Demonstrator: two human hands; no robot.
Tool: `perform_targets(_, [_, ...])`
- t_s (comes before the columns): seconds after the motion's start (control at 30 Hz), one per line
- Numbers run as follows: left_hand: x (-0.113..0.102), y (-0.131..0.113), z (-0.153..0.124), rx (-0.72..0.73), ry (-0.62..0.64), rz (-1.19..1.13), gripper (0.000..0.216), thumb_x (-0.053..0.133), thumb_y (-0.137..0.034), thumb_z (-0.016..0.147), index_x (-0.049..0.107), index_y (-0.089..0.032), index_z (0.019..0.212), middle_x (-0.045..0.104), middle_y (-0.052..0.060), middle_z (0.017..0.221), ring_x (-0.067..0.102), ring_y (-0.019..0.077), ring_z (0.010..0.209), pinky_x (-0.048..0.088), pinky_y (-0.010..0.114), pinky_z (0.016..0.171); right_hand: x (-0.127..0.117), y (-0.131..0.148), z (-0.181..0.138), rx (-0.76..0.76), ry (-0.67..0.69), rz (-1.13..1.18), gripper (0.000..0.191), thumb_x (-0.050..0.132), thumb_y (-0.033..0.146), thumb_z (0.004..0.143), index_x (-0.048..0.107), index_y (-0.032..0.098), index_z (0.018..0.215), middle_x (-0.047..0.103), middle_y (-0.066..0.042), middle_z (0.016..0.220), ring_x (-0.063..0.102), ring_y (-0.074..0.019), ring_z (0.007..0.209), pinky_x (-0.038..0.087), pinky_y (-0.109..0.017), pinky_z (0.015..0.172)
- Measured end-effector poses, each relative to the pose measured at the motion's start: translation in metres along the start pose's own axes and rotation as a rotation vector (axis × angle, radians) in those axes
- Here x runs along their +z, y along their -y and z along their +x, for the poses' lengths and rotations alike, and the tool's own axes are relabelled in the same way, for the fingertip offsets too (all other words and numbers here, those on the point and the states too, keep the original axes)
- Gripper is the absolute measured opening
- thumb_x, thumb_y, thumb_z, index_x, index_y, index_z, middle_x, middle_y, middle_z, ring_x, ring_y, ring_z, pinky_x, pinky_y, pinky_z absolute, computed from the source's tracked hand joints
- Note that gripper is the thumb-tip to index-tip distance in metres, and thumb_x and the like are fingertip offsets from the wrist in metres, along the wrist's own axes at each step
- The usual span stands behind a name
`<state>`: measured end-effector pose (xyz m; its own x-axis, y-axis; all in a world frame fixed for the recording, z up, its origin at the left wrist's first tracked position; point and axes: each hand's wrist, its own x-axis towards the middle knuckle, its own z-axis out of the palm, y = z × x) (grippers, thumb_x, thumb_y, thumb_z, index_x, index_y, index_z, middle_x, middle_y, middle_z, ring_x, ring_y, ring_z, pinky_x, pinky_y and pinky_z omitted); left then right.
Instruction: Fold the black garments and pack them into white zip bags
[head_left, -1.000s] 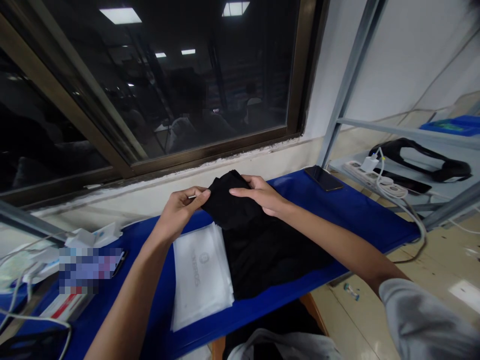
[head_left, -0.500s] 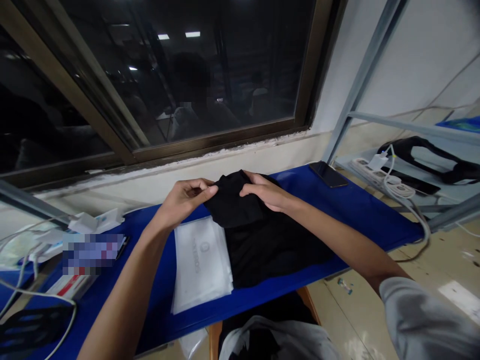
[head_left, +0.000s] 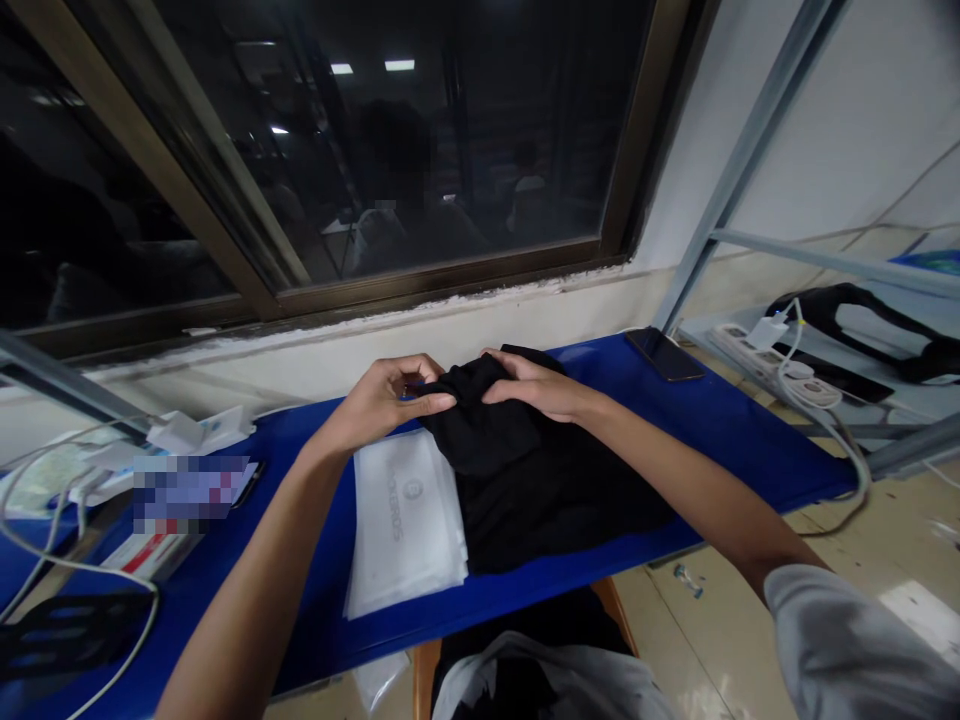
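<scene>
A piece of black cloth [head_left: 555, 500], perhaps a garment, lies folded over itself on the blue tabletop [head_left: 322, 640]. At its far left edge my left hand [head_left: 394, 400] pinches the fabric between thumb and fingers. My right hand [head_left: 532, 388] grips the same cloth a short way to the right, thumb on top and fingers partly hidden behind the folds. The fabric bunches up between the two hands. Left of the cloth, and partly under its edge, lies a stack of whitish plastic bags [head_left: 405, 530] with a printed logo.
A dark phone [head_left: 664, 355] rests at the table's far right corner. On the left are power strips with white cables [head_left: 180, 435], a box [head_left: 154, 550] and a black slotted object [head_left: 71, 635]. Beyond the table stands a window [head_left: 420, 150]; a metal frame [head_left: 739, 170] rises at right.
Both hands have bunched the upper edge of the black cloth, and my left thumb has moved slightly right along it. The whole view has shifted a little.
</scene>
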<state>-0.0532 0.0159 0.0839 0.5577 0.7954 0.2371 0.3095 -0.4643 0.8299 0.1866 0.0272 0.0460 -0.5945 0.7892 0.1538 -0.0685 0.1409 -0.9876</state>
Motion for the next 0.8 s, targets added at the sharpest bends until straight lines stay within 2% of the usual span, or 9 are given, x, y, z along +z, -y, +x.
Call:
perform_targets(0.13, [-0.002,0.005,0.002,0.005,-0.091,-0.011,0.029,0.077,-0.043,0.082,0.064,-0.017,0.078,0.066,0.005,0.086,0.063,0.0174,0.082,0.05,0.027,0.071,0.005,-0.004,0.001,-0.075,-0.022,-0.097,0.032,0.081,0.04,0.077,0.066,0.021,0.097,0.065,0.0,0.093,0.062,-0.0188,0.093,0.051,-0.033,0.087])
perform_targets(0.2, [-0.008,0.01,0.002,-0.051,-0.181,-0.038,0.033,0.076,-0.048,0.082,0.066,-0.018,0.089,0.066,0.004,0.084,0.066,0.0179,0.076,0.053,0.028,0.066,0.002,-0.003,0.003,-0.088,-0.132,-0.05,0.032,0.081,0.043,0.077,0.067,0.019,0.093,0.068,-0.002,0.091,0.065,-0.0202,0.092,0.053,-0.036,0.088])
perform_targets(0.27, [-0.013,0.018,0.001,-0.213,-0.216,0.019,0.042,0.073,-0.057,0.08,0.064,-0.018,0.09,0.065,0.004,0.074,0.066,0.0184,0.062,0.053,0.028,0.054,-0.004,0.001,0.005,-0.093,-0.29,0.062,0.036,0.085,0.043,0.072,0.067,0.019,0.092,0.07,-0.002,0.089,0.067,-0.021,0.09,0.055,-0.037,0.088])
perform_targets(0.33, [-0.012,0.026,-0.001,-0.466,-0.049,0.206,0.05,0.066,-0.066,0.081,0.062,-0.016,0.08,0.064,0.005,0.061,0.064,0.0193,0.051,0.05,0.028,0.048,-0.011,0.006,0.007,-0.114,-0.455,0.178,0.038,0.089,0.04,0.066,0.066,0.02,0.09,0.072,-0.002,0.087,0.068,-0.0214,0.088,0.056,-0.037,0.088])
perform_targets(0.43, [0.003,0.039,-0.004,-0.788,0.374,0.55,0.058,0.058,-0.067,0.085,0.058,-0.014,0.062,0.062,0.009,0.052,0.063,0.021,0.046,0.051,0.029,0.05,-0.019,0.015,0.007,-0.095,-0.6,0.285,0.038,0.09,0.034,0.062,0.068,0.02,0.089,0.074,-0.002,0.088,0.07,-0.0236,0.089,0.058,-0.038,0.086])
perform_targets(0.57, [0.022,0.054,-0.001,-0.832,0.618,0.625,0.043,0.061,-0.046,0.084,0.054,-0.015,0.054,0.06,0.007,0.049,0.063,0.0203,0.048,0.051,0.028,0.052,-0.02,0.02,0.004,-0.065,-0.616,0.301,0.035,0.09,0.031,0.062,0.07,0.019,0.088,0.076,-0.005,0.088,0.072,-0.0258,0.089,0.058,-0.04,0.084])
perform_targets(0.63, [0.021,0.057,0.001,-0.809,0.579,0.508,0.029,0.062,-0.032,0.08,0.057,-0.015,0.057,0.061,0.006,0.051,0.066,0.0214,0.052,0.051,0.027,0.052,-0.018,0.019,0.003,-0.08,-0.591,0.295,0.033,0.089,0.031,0.063,0.07,0.02,0.088,0.076,-0.004,0.087,0.072,-0.025,0.088,0.058,-0.04,0.084])
perform_targets(0.73, [0.007,0.053,0.003,-0.76,0.35,0.456,0.003,0.059,-0.016,0.073,0.061,-0.014,0.072,0.069,0.008,0.066,0.069,0.0229,0.059,0.053,0.028,0.054,-0.017,0.018,0.003,-0.091,-0.569,0.306,0.032,0.089,0.03,0.064,0.07,0.02,0.088,0.076,-0.004,0.087,0.072,-0.025,0.087,0.058,-0.04,0.085])
perform_targets(0.8, [-0.005,0.043,0.003,-0.718,0.216,0.498,0.014,0.056,-0.012,0.075,0.061,-0.015,0.088,0.073,0.009,0.078,0.071,0.0223,0.066,0.053,0.028,0.057,-0.017,0.017,0.003,-0.085,-0.546,0.349,0.031,0.088,0.031,0.066,0.072,0.02,0.09,0.076,-0.005,0.088,0.072,-0.0258,0.088,0.058,-0.042,0.086])
